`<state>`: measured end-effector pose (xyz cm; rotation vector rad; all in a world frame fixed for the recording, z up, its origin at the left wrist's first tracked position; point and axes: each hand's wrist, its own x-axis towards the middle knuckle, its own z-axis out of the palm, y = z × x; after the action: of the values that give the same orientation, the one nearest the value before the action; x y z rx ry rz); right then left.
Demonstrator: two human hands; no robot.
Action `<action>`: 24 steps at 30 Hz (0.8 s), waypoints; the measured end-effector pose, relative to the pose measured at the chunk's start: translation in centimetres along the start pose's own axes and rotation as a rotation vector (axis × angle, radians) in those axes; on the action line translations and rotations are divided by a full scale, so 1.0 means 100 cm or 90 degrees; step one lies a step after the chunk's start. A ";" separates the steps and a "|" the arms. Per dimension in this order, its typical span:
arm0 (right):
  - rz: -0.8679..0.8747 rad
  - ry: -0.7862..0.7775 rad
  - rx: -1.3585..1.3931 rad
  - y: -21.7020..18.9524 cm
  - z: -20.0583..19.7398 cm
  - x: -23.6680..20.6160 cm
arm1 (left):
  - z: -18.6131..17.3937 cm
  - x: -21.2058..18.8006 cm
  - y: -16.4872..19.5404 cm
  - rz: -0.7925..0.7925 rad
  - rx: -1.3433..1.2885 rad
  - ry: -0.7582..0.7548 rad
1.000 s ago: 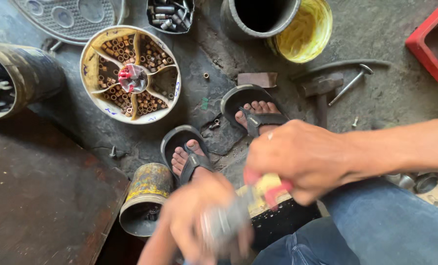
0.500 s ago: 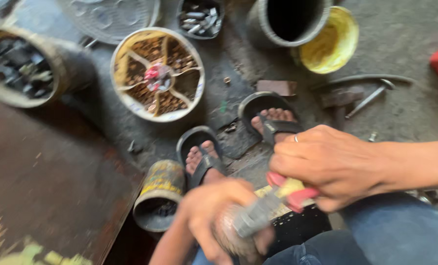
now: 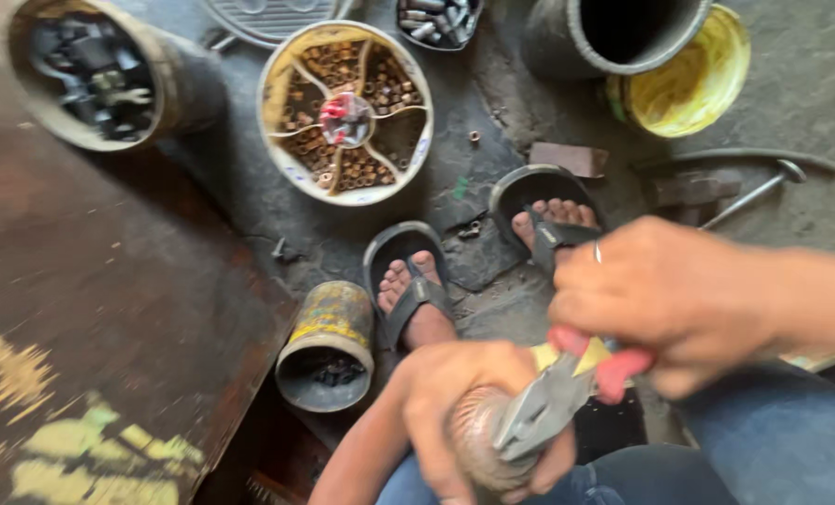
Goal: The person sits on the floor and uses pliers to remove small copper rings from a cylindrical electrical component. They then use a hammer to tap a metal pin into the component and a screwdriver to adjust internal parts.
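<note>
My left hand (image 3: 455, 402) grips a round brownish metal part (image 3: 478, 440) low in the view, above my lap. My right hand (image 3: 660, 299) holds pliers with red and yellow handles (image 3: 567, 383); their grey jaws rest against the round part. Both hands are blurred by motion. My two feet in dark sandals (image 3: 417, 290) stand on the grey floor just beyond the hands.
A round divided tray of small brown parts (image 3: 342, 112) lies ahead. A rusty yellow can (image 3: 328, 346) stands by my left foot. A dark drum (image 3: 99, 79), a black pipe (image 3: 614, 33), a yellow bucket (image 3: 689, 79), a bolt (image 3: 754, 192) and a brown board (image 3: 90, 355) surround me.
The view has shifted so the floor items sit further right and lower. My hands stay together on the round part, with the pliers still working at it.
</note>
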<state>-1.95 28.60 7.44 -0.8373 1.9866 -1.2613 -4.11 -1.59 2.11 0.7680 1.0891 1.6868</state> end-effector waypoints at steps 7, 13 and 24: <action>0.384 0.186 -0.097 0.014 0.017 0.037 | 0.019 0.057 0.016 -0.161 0.612 0.559; -0.148 0.017 -0.116 -0.005 0.002 0.012 | 0.010 0.016 0.000 -0.008 -0.025 -0.012; 0.237 0.148 0.040 0.012 0.022 0.029 | -0.006 0.022 -0.010 -0.177 0.185 0.315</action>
<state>-2.18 25.61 5.07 -0.2783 2.1451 -1.2331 -5.00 0.42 1.00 0.3493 1.7264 1.5298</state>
